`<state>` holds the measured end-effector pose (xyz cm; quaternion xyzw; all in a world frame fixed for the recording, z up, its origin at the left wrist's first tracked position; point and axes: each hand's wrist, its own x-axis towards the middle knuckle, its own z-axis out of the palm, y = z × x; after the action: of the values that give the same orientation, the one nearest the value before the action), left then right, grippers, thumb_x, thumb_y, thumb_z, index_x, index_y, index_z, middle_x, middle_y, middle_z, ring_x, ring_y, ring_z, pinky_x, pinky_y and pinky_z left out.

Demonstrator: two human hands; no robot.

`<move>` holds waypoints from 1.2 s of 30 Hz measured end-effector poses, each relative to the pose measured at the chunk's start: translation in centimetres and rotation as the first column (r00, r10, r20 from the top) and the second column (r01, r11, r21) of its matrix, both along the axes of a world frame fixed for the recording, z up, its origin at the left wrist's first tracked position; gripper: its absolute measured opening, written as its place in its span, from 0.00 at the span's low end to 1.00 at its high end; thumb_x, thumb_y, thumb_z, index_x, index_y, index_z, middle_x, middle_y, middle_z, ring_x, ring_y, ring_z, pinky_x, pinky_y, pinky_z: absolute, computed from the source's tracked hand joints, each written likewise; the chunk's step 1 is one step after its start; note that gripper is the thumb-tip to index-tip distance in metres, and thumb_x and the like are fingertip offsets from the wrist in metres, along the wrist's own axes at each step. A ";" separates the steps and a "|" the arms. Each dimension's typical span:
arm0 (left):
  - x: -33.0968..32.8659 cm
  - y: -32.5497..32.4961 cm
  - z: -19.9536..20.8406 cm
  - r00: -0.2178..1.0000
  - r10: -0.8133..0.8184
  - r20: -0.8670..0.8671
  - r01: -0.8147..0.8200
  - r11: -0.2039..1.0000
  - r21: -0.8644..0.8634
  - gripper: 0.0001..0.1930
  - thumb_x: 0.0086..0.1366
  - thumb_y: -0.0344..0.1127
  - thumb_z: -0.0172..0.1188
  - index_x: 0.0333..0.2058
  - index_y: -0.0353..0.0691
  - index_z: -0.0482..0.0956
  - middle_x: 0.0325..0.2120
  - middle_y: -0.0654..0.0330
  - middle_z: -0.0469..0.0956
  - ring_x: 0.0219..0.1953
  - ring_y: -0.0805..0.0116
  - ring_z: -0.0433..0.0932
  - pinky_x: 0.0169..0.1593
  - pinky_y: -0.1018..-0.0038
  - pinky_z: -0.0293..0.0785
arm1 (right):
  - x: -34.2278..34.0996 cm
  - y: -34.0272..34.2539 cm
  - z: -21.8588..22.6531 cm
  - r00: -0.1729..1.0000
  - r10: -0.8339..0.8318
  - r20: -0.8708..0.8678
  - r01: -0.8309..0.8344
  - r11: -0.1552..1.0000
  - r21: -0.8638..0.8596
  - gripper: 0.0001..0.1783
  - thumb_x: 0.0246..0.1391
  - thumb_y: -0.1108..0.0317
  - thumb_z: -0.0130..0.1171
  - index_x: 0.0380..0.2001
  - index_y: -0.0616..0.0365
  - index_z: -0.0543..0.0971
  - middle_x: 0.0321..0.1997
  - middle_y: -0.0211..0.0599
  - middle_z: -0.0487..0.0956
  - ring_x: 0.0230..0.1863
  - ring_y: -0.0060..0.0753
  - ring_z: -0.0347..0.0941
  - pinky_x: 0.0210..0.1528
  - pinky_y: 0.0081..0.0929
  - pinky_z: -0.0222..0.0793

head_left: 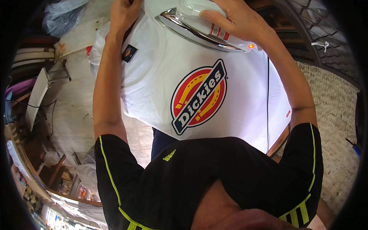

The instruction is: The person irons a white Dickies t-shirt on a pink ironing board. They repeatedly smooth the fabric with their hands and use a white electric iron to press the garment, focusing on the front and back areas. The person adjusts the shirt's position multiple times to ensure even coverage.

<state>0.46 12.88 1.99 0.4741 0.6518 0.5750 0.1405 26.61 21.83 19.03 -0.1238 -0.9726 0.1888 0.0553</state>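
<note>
White T-shirt [165, 73] is spread flat on the ironing board, printed round logo [198, 96] face up, a small black tag [129, 53] near its left edge. Iron [199, 27] is set on the upper part of the shirt, chrome soleplate down, orange indicator lamp [251, 46] lit, so it is judged hot. Right hand [234, 19] is wrapped over the iron's white body, fingers clamped on it, thumb along the near side. Left hand [123, 13] is pressed on the shirt's top-left edge beside the iron, fingers curled onto the cloth; whether fabric is pinched or only pinned down cannot be told, since the frame cuts the fingertips. A black cord [267, 96] is run down the right side of the shirt, clear of the soleplate. For a clean pass: cloth should be kept taut by the left hand, well apart from the plate; strokes should be kept steady and the iron not parked in one spot; the printed logo is best skirted, as direct heat could likely mar it; the cord should be kept off the pressed area. Tiled floor [73, 111] and clutter are seen at left.
</note>
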 end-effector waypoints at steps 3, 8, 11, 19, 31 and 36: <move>0.0 0.4 -0.2 0.999 0.010 0.031 -0.011 0.999 0.046 0.09 0.67 0.29 0.57 0.45 0.37 0.74 0.27 0.65 0.73 0.31 0.76 0.70 0.38 0.77 0.69 | -0.4 0.1 -0.3 0.999 -0.019 0.034 0.019 1.000 0.007 0.18 0.58 0.59 0.59 0.32 0.67 0.74 0.32 0.61 0.78 0.34 0.63 0.78 0.36 0.47 0.71; -0.2 0.6 -0.5 0.999 0.009 0.038 -0.012 0.997 0.073 0.09 0.67 0.28 0.57 0.46 0.38 0.75 0.28 0.66 0.73 0.31 0.77 0.69 0.37 0.78 0.68 | 0.3 -0.1 0.1 0.991 -0.098 0.089 0.097 0.995 0.020 0.18 0.58 0.58 0.59 0.31 0.67 0.73 0.30 0.61 0.77 0.33 0.61 0.78 0.34 0.46 0.71; -0.1 0.3 -0.3 1.000 0.017 0.008 -0.018 0.999 0.050 0.09 0.67 0.27 0.57 0.46 0.38 0.74 0.28 0.66 0.73 0.31 0.78 0.69 0.37 0.78 0.68 | 1.0 -0.4 0.2 0.983 -0.151 0.102 0.152 0.988 -0.008 0.19 0.58 0.58 0.59 0.32 0.67 0.73 0.31 0.61 0.77 0.34 0.61 0.78 0.35 0.46 0.71; 0.6 0.3 0.3 0.992 0.019 0.124 -0.024 0.999 0.033 0.07 0.69 0.28 0.56 0.44 0.37 0.75 0.29 0.66 0.75 0.31 0.79 0.70 0.36 0.79 0.69 | -0.7 -0.2 -0.6 0.985 -0.174 0.007 0.173 0.985 0.020 0.21 0.58 0.57 0.58 0.39 0.69 0.77 0.33 0.63 0.79 0.36 0.63 0.78 0.41 0.45 0.73; 12.7 2.2 13.2 0.793 -0.166 -0.586 0.294 0.947 0.129 0.18 0.70 0.47 0.53 0.42 0.37 0.81 0.36 0.46 0.82 0.43 0.44 0.80 0.48 0.58 0.73 | -2.4 3.1 -3.4 0.913 0.311 -0.264 -0.287 0.949 0.128 0.12 0.57 0.68 0.54 0.39 0.63 0.80 0.39 0.52 0.82 0.45 0.49 0.78 0.48 0.37 0.74; 17.4 3.1 13.3 0.824 -0.204 -0.529 0.329 0.932 0.152 0.19 0.71 0.48 0.52 0.38 0.37 0.81 0.30 0.45 0.82 0.35 0.43 0.81 0.41 0.55 0.75 | 2.9 3.3 -2.7 0.963 0.249 -0.102 -0.251 0.968 -0.005 0.11 0.57 0.69 0.53 0.39 0.63 0.81 0.44 0.51 0.81 0.49 0.46 0.76 0.52 0.36 0.71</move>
<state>17.82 16.02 15.28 0.7080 0.5193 0.4784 -0.0128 29.50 25.12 16.28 0.0089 -0.9747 0.2089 0.0789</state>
